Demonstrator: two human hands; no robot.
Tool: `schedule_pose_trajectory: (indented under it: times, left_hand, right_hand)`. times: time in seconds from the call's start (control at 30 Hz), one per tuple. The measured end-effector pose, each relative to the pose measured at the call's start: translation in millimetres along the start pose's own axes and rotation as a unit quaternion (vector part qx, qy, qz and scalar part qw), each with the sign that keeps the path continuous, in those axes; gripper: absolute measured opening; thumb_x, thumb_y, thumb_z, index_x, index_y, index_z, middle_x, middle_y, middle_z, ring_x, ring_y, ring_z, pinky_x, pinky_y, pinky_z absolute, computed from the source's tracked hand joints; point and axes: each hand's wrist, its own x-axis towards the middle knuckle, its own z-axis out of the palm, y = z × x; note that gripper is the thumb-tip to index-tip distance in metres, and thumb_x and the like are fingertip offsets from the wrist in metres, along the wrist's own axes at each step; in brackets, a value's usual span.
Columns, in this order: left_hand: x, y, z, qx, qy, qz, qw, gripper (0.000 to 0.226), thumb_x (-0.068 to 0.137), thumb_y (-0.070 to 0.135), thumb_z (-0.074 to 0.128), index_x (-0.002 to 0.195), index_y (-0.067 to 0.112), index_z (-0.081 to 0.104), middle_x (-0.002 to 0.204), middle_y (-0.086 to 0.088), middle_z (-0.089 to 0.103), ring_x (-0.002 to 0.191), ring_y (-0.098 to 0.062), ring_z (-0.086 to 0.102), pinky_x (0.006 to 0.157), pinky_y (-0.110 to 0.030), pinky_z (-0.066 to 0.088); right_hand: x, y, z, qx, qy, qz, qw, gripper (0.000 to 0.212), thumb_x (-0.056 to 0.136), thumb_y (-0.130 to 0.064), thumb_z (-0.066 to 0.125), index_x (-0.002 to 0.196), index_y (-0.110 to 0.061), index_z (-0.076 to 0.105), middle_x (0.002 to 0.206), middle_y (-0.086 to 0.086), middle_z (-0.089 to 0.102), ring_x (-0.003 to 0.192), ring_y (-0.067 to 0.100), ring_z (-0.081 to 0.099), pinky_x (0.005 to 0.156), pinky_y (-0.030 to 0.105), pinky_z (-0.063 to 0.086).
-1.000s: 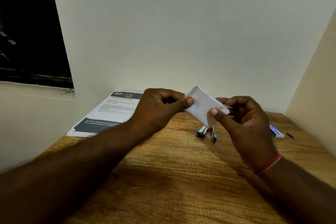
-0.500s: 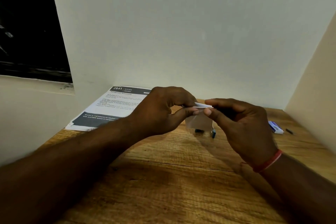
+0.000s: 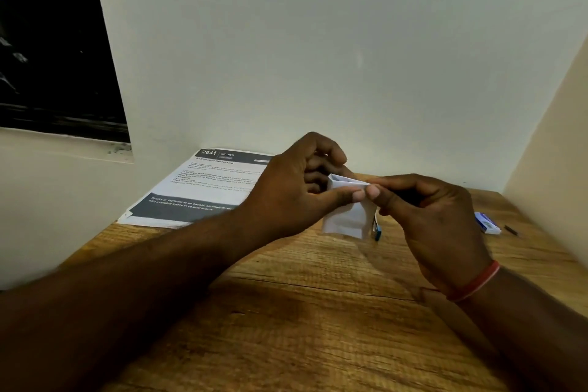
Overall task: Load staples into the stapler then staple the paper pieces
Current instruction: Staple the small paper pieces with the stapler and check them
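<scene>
Both of my hands pinch small white paper pieces (image 3: 346, 216) above the wooden table (image 3: 302, 312). My left hand (image 3: 296, 191) grips the paper's top edge from the left, and my right hand (image 3: 426, 216) grips it from the right, thumbs nearly touching. The paper hangs down below the fingers, its top edges spread apart. Behind it on the table lies the stapler (image 3: 376, 229), mostly hidden, with only a blue and metal end showing.
A printed sheet (image 3: 203, 188) with dark header bands lies at the back left against the wall. A small blue and white staple box (image 3: 486, 223) and a tiny dark object (image 3: 511, 230) lie at the far right. Walls close in behind and on the right.
The paper was held up flat, facing me, a second ago. Both hands have since turned it over so it hangs downward, and my thumbs have come together along its top edge.
</scene>
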Motion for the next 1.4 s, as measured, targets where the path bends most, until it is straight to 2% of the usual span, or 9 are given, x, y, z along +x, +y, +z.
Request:
schedule_pose_trajectory:
  times: [0.07, 0.17, 0.4, 0.5, 0.7, 1.0, 1.1, 1.27, 1.4]
  left_hand:
    - [-0.9, 0.4, 8.3, -0.054, 0.000, -0.042, 0.998, 0.030, 0.095, 0.019, 0.092, 0.117, 0.014, 0.072, 0.094, 0.003, 0.084, 0.083, -0.006, 0.082, 0.072, -0.024, 0.062]
    - [-3.2, -4.5, 17.2, -0.095, -0.006, -0.086, 0.992, 0.016, 0.102, 0.029, 0.084, 0.112, 0.018, 0.076, 0.103, -0.008, 0.085, 0.097, -0.030, 0.084, 0.081, -0.050, 0.068]
    - [-3.3, -8.3, 14.7, -0.150, -0.047, -0.176, 0.972, 0.045, 0.097, 0.056, 0.078, 0.122, 0.018, 0.073, 0.118, -0.017, 0.083, 0.113, -0.046, 0.080, 0.100, -0.076, 0.060]
    - [-1.8, -5.3, 7.8, -0.172, -0.098, -0.213, 0.957, 0.055, 0.097, 0.060, 0.078, 0.128, 0.016, 0.072, 0.125, -0.019, 0.081, 0.120, -0.051, 0.076, 0.108, -0.077, 0.056]
    - [2.0, -1.4, 3.0, -0.240, -0.152, -0.262, 0.922, 0.059, 0.101, 0.045, 0.076, 0.144, 0.006, 0.066, 0.130, -0.024, 0.079, 0.120, -0.046, 0.076, 0.111, -0.063, 0.056]
    - [1.7, -3.0, 1.8, -0.290, -0.182, -0.294, 0.892, 0.057, 0.106, 0.040, 0.074, 0.147, 0.001, 0.068, 0.134, -0.030, 0.076, 0.139, -0.053, 0.065, 0.126, -0.065, 0.043]
    - [3.0, -5.4, 1.2, -0.291, -0.184, -0.296, 0.891, 0.061, 0.104, 0.042, 0.076, 0.149, 0.001, 0.067, 0.142, -0.034, 0.071, 0.130, -0.045, 0.068, 0.129, -0.066, 0.040]
    - [2.4, -1.7, 0.9, -0.307, -0.183, -0.299, 0.885, 0.048, 0.111, 0.032, 0.071, 0.144, -0.003, 0.069, 0.126, -0.026, 0.078, 0.123, -0.039, 0.069, 0.120, -0.055, 0.047]
    - [1.6, -1.3, 0.8, -0.325, -0.178, -0.285, 0.884, 0.046, 0.110, 0.029, 0.073, 0.145, -0.001, 0.070, 0.138, -0.034, 0.073, 0.125, -0.042, 0.069, 0.124, -0.061, 0.047]
  right_hand:
    - [-0.9, 1.0, 0.8, 0.007, 0.007, 0.001, 1.000, 0.014, 0.089, -0.008, 0.085, 0.103, -0.010, 0.087, 0.095, -0.002, 0.087, 0.089, 0.008, 0.080, 0.077, 0.020, 0.062]
    - [-2.8, 2.4, 4.0, 0.020, 0.014, 0.004, 1.000, 0.017, 0.088, -0.009, 0.085, 0.106, -0.009, 0.086, 0.096, 0.000, 0.087, 0.090, 0.013, 0.081, 0.078, 0.022, 0.063]
    - [-5.4, -2.9, 5.5, 0.076, -0.006, 0.035, 0.996, 0.019, 0.090, -0.016, 0.081, 0.108, -0.016, 0.087, 0.100, 0.006, 0.087, 0.087, 0.027, 0.081, 0.077, 0.031, 0.067]
    - [-6.6, -5.2, 6.1, 0.166, -0.044, 0.070, 0.983, 0.026, 0.083, -0.024, 0.083, 0.108, -0.017, 0.089, 0.106, 0.019, 0.084, 0.083, 0.035, 0.073, 0.080, 0.040, 0.066]
    - [-5.2, -5.6, 6.9, 0.270, -0.087, 0.136, 0.949, 0.028, 0.073, -0.019, 0.083, 0.100, -0.015, 0.089, 0.101, 0.016, 0.083, 0.076, 0.023, 0.070, 0.070, 0.030, 0.063]
    - [-2.6, -3.5, 4.4, 0.296, -0.125, 0.140, 0.937, 0.030, 0.068, -0.024, 0.096, 0.095, -0.014, 0.089, 0.091, 0.012, 0.081, 0.070, 0.019, 0.070, 0.067, 0.029, 0.062]
    - [-1.4, -0.8, 3.3, 0.298, -0.130, 0.141, 0.935, 0.046, 0.062, -0.033, 0.106, 0.098, -0.011, 0.088, 0.096, 0.014, 0.081, 0.077, 0.023, 0.071, 0.068, 0.030, 0.061]
    - [-1.3, 0.2, 3.4, 0.301, -0.133, 0.138, 0.934, 0.046, 0.058, -0.033, 0.107, 0.094, -0.011, 0.088, 0.091, 0.014, 0.081, 0.072, 0.022, 0.071, 0.067, 0.030, 0.062]
    - [-1.7, 0.7, 3.5, 0.298, -0.122, 0.131, 0.938, 0.039, 0.062, -0.026, 0.102, 0.095, -0.009, 0.088, 0.091, 0.015, 0.081, 0.072, 0.022, 0.071, 0.067, 0.029, 0.061]
